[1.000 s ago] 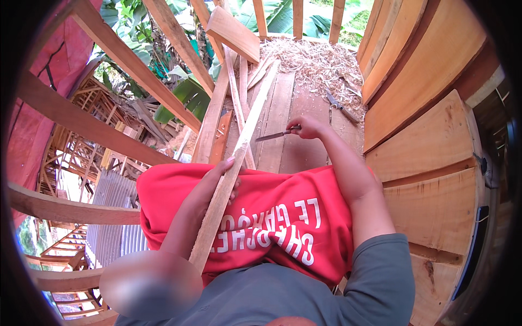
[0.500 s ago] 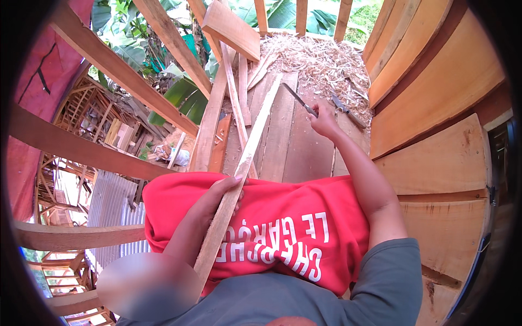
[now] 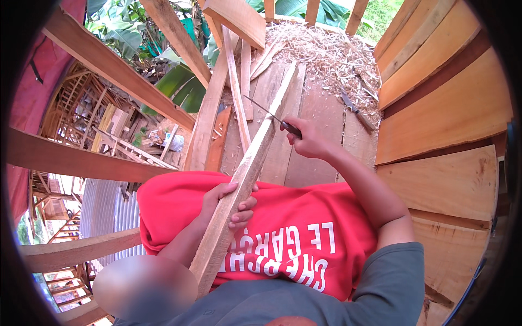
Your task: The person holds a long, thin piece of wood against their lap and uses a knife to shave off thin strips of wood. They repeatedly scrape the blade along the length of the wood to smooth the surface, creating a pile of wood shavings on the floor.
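Note:
A long, narrow wooden stick [image 3: 222,217] slants from beside my body, across the red cloth [image 3: 288,214] on my lap, to the plank floor ahead. My left hand [image 3: 231,205] is closed round its lower half, thumb on the near side and fingertips wrapped over the right side. In my right hand [image 3: 304,138] is a dark-handled knife [image 3: 265,110]. Its thin blade lies across the pale upper part of the stick and points to the upper left. The stick's upper face looks freshly cut and lighter than its side.
Curly wood shavings [image 3: 331,51] pile up at the far end of the plank floor [image 3: 318,117]. A second knife [image 3: 356,111] lies at their right edge. Board walls [image 3: 443,125] rise on the right. Slanting beams [image 3: 117,70] stand on the left, and loose strips [image 3: 235,92] lie left of the stick.
My right hand has drawn closer and to the left, bringing the blade from beside the stick's far end onto its upper part. The stick has turned slightly in my left hand, whose fingers now show.

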